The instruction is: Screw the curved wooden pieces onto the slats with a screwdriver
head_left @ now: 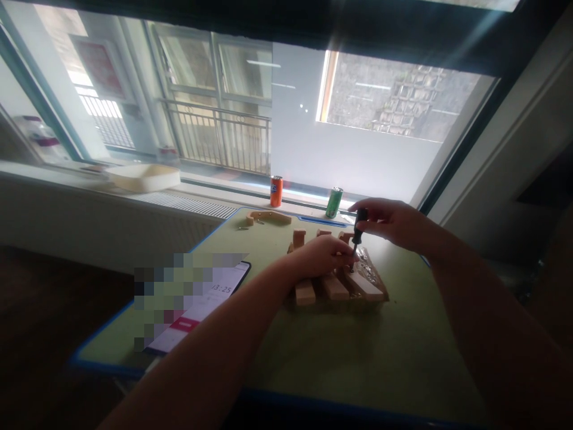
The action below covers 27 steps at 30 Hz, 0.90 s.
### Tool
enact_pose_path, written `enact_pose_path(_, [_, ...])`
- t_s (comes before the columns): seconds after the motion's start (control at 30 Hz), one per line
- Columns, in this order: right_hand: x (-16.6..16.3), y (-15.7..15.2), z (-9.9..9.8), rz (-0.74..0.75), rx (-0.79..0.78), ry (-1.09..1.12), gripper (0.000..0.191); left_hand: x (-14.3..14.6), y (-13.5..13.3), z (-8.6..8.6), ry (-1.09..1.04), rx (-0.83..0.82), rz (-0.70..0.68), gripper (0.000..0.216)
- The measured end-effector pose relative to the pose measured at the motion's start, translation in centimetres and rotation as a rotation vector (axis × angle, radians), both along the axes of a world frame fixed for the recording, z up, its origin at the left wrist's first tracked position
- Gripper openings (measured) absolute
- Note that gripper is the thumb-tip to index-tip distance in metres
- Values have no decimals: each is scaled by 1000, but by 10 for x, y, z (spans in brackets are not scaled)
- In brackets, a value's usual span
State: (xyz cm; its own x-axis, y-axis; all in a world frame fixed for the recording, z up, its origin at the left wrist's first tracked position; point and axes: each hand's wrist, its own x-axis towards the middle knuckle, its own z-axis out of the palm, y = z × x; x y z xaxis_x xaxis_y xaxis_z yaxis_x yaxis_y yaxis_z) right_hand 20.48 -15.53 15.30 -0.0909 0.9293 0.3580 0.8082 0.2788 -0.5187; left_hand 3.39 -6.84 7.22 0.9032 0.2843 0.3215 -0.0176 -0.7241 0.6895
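Observation:
My right hand grips the black handle of a screwdriver from above, its shaft pointing down. My left hand rests over several light wooden pieces, its thumb and fingertips pinched together beside the screwdriver's lower end. What sits between those left fingertips is too small to make out. The wooden pieces lie side by side on a brown base with shiny plastic on its right side. Part of the wood is hidden under my left hand.
A curved wooden piece and small metal bits lie at the table's far left. A phone lies left of my left forearm. On the sill stand an orange can, a green can and a cream basin.

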Motion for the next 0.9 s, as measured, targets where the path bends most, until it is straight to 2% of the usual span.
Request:
enact_pose_path(0.07, [-3,1,0,-48,6,-55,31,0,-2,0,-18,-51,23,29])
enact_pose_path(0.2, [-10,1,1,-115,63,-118,32,0,-2,0,-82,-69,55,24])
enact_pose_path(0.4, [-5,-4,3,40,47,19,36,0,-2,1,-11,-36,39,27])
enact_pose_path(0.5, [-6,-4,3,-28,130,-25,32,-1,-4,2,-11,-55,16,29])
enact_pose_path(0.6, [-14,-4,3,-120,179,-116,34,-1,-5,3,-97,-107,6,27])
enact_pose_path(0.73, [-25,-7,3,-142,260,-159,35,0,-3,2,-155,-167,13,22])
enact_pose_path(0.9, [-23,-13,8,-55,136,-92,30,-1,-5,4,-126,-169,7,24])
